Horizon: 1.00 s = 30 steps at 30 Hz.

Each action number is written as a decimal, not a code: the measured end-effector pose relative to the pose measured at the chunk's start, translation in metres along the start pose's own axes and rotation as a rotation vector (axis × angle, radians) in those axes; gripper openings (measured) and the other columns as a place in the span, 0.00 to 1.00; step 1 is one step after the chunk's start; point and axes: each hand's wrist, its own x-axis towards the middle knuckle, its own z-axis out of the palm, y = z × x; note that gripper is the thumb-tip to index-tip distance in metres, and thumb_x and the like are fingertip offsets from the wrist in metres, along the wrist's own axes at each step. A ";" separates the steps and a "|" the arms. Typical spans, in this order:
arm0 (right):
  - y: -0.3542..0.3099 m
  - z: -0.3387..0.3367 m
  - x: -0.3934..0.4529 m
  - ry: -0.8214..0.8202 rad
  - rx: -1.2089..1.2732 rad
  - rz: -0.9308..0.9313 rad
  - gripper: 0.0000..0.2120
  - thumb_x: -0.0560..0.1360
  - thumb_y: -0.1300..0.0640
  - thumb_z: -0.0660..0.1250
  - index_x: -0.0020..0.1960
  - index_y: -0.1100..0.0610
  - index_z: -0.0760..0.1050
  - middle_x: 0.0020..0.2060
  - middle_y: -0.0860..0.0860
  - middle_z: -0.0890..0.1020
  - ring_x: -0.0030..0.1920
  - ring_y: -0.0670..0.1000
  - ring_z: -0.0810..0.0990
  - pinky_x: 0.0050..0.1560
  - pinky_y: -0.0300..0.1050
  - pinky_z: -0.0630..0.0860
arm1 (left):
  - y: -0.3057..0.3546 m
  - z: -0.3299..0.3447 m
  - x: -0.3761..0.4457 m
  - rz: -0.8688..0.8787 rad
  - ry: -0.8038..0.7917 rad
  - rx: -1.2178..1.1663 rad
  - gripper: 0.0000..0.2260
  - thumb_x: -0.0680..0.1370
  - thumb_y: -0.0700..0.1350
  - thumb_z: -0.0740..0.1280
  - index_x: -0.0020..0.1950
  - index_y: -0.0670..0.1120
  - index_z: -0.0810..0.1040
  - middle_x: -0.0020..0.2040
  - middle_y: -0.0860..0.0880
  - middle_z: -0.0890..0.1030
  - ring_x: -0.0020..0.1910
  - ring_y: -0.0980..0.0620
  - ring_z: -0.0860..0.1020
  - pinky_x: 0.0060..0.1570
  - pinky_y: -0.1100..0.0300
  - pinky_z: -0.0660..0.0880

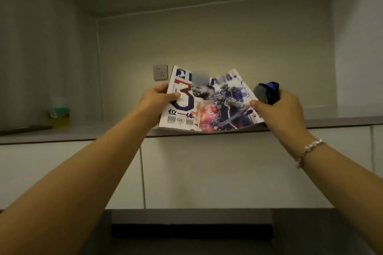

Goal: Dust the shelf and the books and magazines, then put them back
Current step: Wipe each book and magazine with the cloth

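Magazine (209, 101) in both my hands, its lower edge resting on the front of the shelf (83, 135), cover facing me and bowed in the middle. My left hand (154, 102) pinches its left edge, thumb on the cover. My right hand (278, 107) pinches the right edge by the thumb while its fingers curl round a grey-and-blue cloth (267, 91). Wall socket (160, 72) sits just behind the magazine's top-left corner.

Wall socket (160, 72); blurry jar (59, 114) at far left.
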 end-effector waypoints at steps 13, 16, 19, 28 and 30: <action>0.007 -0.002 -0.002 -0.017 -0.072 -0.010 0.14 0.73 0.47 0.69 0.46 0.57 0.73 0.34 0.47 0.74 0.35 0.43 0.71 0.33 0.36 0.65 | -0.018 -0.021 -0.009 0.096 -0.199 0.435 0.25 0.74 0.58 0.67 0.68 0.50 0.73 0.66 0.52 0.74 0.65 0.50 0.73 0.65 0.56 0.67; 0.007 -0.003 -0.005 -0.028 0.005 0.013 0.16 0.72 0.43 0.68 0.47 0.56 0.74 0.36 0.47 0.76 0.37 0.44 0.73 0.35 0.38 0.68 | -0.019 -0.025 -0.024 0.223 -0.270 0.272 0.19 0.73 0.63 0.65 0.59 0.56 0.79 0.61 0.57 0.79 0.63 0.56 0.75 0.64 0.58 0.68; 0.008 -0.007 -0.012 -0.067 0.058 0.016 0.19 0.70 0.39 0.67 0.50 0.53 0.74 0.39 0.46 0.78 0.41 0.44 0.75 0.38 0.39 0.69 | -0.020 -0.025 -0.043 0.316 -0.364 0.298 0.20 0.67 0.65 0.64 0.54 0.58 0.82 0.58 0.61 0.80 0.60 0.63 0.76 0.59 0.67 0.69; 0.005 -0.013 -0.040 -0.011 0.239 -0.005 0.14 0.63 0.39 0.68 0.44 0.44 0.71 0.43 0.44 0.79 0.46 0.42 0.78 0.44 0.37 0.73 | -0.026 -0.007 -0.052 0.384 -0.186 0.315 0.16 0.66 0.56 0.70 0.50 0.52 0.84 0.47 0.58 0.84 0.49 0.66 0.79 0.44 0.78 0.71; 0.007 -0.015 -0.047 0.024 0.274 -0.006 0.13 0.64 0.41 0.69 0.45 0.43 0.71 0.44 0.43 0.79 0.48 0.42 0.78 0.48 0.40 0.75 | -0.029 -0.005 -0.049 0.355 -0.180 0.321 0.16 0.67 0.55 0.70 0.52 0.52 0.84 0.48 0.58 0.84 0.49 0.67 0.79 0.43 0.79 0.71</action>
